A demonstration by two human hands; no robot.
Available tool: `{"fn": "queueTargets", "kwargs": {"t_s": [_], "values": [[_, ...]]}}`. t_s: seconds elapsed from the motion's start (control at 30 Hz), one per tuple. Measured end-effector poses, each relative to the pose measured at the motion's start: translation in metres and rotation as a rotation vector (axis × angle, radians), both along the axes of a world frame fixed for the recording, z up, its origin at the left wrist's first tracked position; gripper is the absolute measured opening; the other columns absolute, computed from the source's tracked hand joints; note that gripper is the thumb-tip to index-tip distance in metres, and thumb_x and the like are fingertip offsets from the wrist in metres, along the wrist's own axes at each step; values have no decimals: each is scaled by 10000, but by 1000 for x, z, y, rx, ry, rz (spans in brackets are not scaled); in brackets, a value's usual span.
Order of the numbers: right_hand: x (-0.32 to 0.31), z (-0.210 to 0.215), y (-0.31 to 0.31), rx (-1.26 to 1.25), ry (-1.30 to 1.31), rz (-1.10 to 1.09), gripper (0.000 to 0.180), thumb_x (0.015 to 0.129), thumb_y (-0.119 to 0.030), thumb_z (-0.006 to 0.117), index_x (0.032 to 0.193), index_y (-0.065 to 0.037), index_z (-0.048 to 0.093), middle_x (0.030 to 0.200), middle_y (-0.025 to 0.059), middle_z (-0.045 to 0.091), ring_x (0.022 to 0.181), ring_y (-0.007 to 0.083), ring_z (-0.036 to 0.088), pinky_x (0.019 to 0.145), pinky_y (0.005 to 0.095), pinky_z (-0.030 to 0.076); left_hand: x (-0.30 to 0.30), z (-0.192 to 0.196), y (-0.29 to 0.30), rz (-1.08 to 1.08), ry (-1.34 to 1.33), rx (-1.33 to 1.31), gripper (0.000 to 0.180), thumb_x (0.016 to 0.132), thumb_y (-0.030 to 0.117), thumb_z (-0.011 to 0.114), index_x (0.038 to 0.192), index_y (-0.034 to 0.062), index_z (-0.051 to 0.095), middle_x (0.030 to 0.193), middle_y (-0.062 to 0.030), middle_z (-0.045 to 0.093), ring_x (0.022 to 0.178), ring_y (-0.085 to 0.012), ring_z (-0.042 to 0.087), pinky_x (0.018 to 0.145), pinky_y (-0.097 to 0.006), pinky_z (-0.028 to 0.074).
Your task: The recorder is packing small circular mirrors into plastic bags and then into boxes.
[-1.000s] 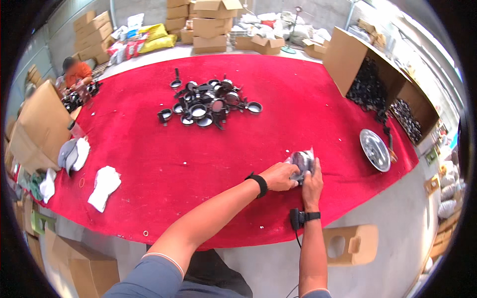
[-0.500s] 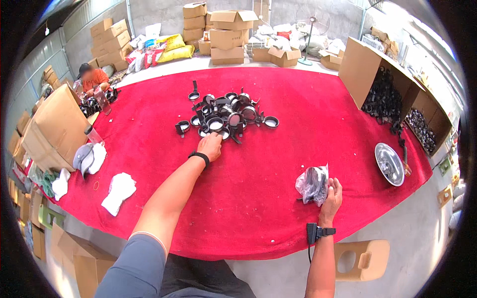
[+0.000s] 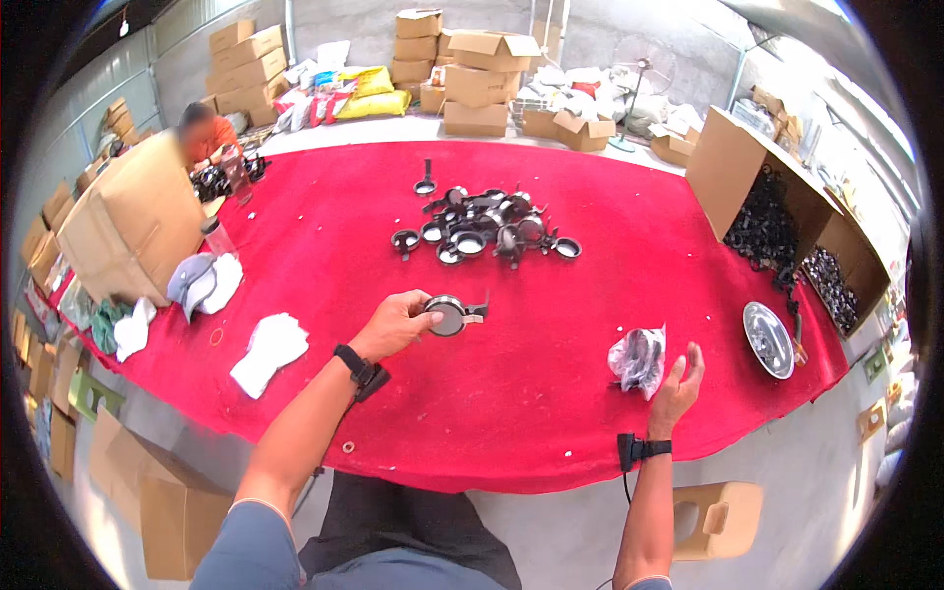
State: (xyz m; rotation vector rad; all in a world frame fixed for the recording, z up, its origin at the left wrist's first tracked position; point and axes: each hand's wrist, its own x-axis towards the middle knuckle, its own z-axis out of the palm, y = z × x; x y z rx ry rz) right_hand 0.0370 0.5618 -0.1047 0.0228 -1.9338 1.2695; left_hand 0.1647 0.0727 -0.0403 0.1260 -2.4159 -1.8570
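Observation:
Between the thumb and fingers of my left hand is a small round mirror with a black rim and a short bracket at its side. It is raised over the red cloth, on the near side of a pile of similar black round mirrors. My right hand is open, its fingers stretched up and holding nothing. Just to its left lies a clear plastic bag with dark parts inside; I cannot make out their kind.
A shiny metal dish lies at the right, below open cartons of black parts. White cloth, a grey cap and a clear bottle are on the left. Beyond a large carton, a person in orange sits.
My left hand has come back from the pile toward me, bringing a round mirror out. My right hand has moved slightly away from the plastic bag. The view has shifted a little.

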Motion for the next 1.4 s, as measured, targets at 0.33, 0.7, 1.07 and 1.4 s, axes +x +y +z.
{"fn": "queueTargets", "kwargs": {"t_s": [0.33, 0.7, 1.07, 1.4], "values": [[185, 98, -195, 1007, -130, 1320, 490, 847, -210, 829, 1245, 10, 646, 1273, 232, 650, 1260, 433, 590, 1081, 533, 459, 147, 19, 1, -406, 18, 10, 350, 998, 116, 709, 1317, -27, 686, 1162, -100, 755, 1107, -185, 688, 993, -356, 545], [262, 53, -271, 618, -643, 1633, 235, 1035, -227, 659, 1059, 1, 709, 898, 215, 701, 862, 377, 715, 805, 464, 566, 259, 7, -111, 355, 232, -746, 623, 839, 296, 873, 1360, 29, 663, 1235, -202, 714, 1160, -382, 674, 1024, -451, 538], [224, 41, -417, 261, -711, 1241, 292, 975, -287, 724, 992, 3, 742, 732, 33, 652, 697, 147, 636, 650, 361, 515, 236, -60, -214, 624, -204, -768, 737, 856, 366, 802, 1428, -38, 574, 1333, -288, 672, 1236, -418, 654, 1074, -477, 511], [211, 19, -484, 281, -722, 1104, 535, 888, -482, 806, 1048, 12, 680, 974, 127, 698, 909, 274, 680, 818, 433, 528, 260, -81, -165, 671, 92, -3, 512, 905, 131, 714, 1358, -70, 584, 1308, -248, 693, 1241, -315, 676, 1055, -411, 528]]}}
